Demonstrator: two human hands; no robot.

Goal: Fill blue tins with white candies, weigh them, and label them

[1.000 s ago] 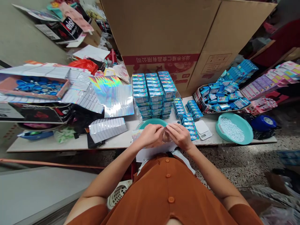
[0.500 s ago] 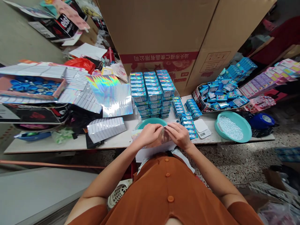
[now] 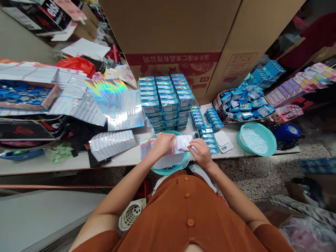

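Over a turquoise basin (image 3: 170, 170) at the bench's front edge, my left hand (image 3: 163, 144) is closed on a shiny holographic sheet (image 3: 147, 147). Part of the sheet, with pale folded sections (image 3: 183, 142), reaches right from that hand. The fingers of my right hand (image 3: 201, 151) are pinched at the lower right edge of these sections. Behind the basin stand stacks of blue packets (image 3: 168, 101). More holographic sheets (image 3: 123, 108) lie to the left, beside a strip of white-backed pieces (image 3: 112, 144).
Right of my hands are a small white scale (image 3: 223, 141) and a turquoise bowl of white pellets (image 3: 257, 139). A carton of blue packets (image 3: 244, 105) sits behind them. Large cardboard boxes (image 3: 170, 28) rise at the back. A tray of blue caps (image 3: 52, 94) is far left.
My hands have moved apart, and the sheet's pale sections now show between them. The sheet has lifted so more of the basin shows. The view has shifted slightly.
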